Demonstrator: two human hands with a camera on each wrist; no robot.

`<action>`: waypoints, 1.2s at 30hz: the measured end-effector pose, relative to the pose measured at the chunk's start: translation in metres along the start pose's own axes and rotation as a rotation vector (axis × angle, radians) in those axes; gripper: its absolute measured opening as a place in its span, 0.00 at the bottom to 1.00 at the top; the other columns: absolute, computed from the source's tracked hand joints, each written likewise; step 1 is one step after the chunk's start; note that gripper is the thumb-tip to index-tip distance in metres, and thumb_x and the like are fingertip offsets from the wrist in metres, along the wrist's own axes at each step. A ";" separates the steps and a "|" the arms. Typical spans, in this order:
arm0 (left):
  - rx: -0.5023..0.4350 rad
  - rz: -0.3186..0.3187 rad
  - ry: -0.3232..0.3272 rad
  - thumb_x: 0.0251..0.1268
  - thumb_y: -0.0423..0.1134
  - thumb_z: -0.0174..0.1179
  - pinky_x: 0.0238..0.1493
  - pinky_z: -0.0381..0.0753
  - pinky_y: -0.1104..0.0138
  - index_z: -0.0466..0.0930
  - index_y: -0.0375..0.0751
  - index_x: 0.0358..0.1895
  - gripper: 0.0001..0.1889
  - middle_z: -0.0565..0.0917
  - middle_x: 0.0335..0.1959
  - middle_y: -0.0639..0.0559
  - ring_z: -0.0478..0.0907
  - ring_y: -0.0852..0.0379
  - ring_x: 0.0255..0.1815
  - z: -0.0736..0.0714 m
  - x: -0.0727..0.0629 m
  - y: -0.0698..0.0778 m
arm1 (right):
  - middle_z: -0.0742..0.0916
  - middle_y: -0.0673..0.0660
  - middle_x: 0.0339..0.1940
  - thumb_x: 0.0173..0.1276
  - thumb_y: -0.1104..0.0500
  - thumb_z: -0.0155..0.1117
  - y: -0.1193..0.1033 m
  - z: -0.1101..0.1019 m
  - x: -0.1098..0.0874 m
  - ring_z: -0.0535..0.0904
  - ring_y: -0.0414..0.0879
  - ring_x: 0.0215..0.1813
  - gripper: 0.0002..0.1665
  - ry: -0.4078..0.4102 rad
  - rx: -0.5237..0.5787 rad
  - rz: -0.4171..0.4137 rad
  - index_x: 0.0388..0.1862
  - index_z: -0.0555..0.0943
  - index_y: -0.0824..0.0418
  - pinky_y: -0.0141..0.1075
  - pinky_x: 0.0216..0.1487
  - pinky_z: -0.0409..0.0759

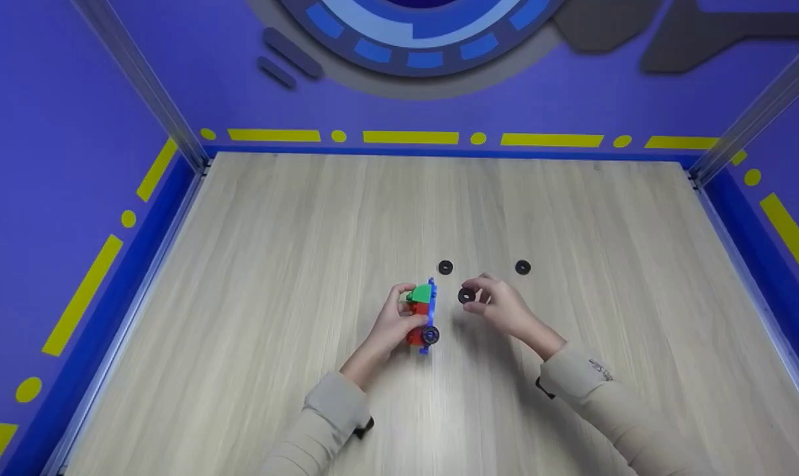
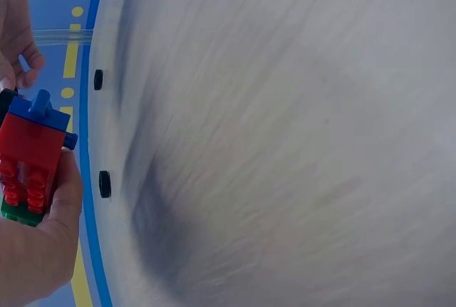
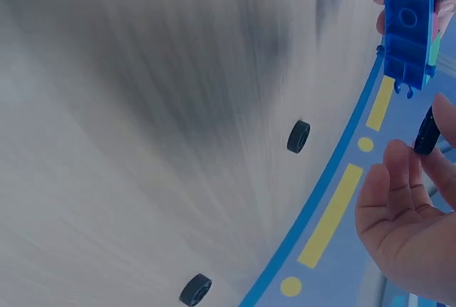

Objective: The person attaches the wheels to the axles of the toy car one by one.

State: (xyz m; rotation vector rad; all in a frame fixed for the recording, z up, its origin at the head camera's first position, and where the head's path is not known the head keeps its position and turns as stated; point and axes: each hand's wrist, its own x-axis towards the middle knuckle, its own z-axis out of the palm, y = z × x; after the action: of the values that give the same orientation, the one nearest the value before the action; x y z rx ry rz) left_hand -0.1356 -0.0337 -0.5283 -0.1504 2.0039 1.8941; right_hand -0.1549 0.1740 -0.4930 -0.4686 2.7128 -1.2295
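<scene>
My left hand [image 1: 394,325] grips a toy vehicle built of red and green blocks on a blue base [image 3: 407,25], tipped on its side above the table. One black wheel [image 1: 430,335] is fitted at the end of the toy nearest me. Just to the right, my right hand [image 1: 501,305] pinches a loose black wheel [image 1: 466,295] between thumb and fingertips, a short gap from the blue base. In the right wrist view, the base's underside faces the right hand, and that pinched wheel [image 3: 427,133] is seen nearly edge-on.
Two more black wheels lie on the wooden table [image 1: 293,264] beyond the hands: one wheel [image 1: 445,267] ahead of the toy, another wheel [image 1: 523,267] farther right. Blue panels with yellow marks [image 1: 410,137] wall the table at the back and both sides.
</scene>
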 end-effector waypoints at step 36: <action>0.000 0.010 -0.055 0.51 0.31 0.58 0.41 0.74 0.64 0.57 0.48 0.58 0.30 0.75 0.42 0.41 0.75 0.53 0.41 0.005 0.000 0.001 | 0.79 0.55 0.37 0.51 0.66 0.65 -0.017 0.021 0.009 0.74 0.42 0.31 0.18 0.016 -0.009 -0.088 0.44 0.78 0.64 0.30 0.32 0.73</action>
State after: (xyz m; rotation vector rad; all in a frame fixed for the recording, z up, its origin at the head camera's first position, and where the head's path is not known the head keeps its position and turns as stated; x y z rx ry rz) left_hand -0.1352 -0.0289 -0.5276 -0.0874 1.9723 1.8837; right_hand -0.1544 0.1458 -0.4940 -0.5879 2.7397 -1.2474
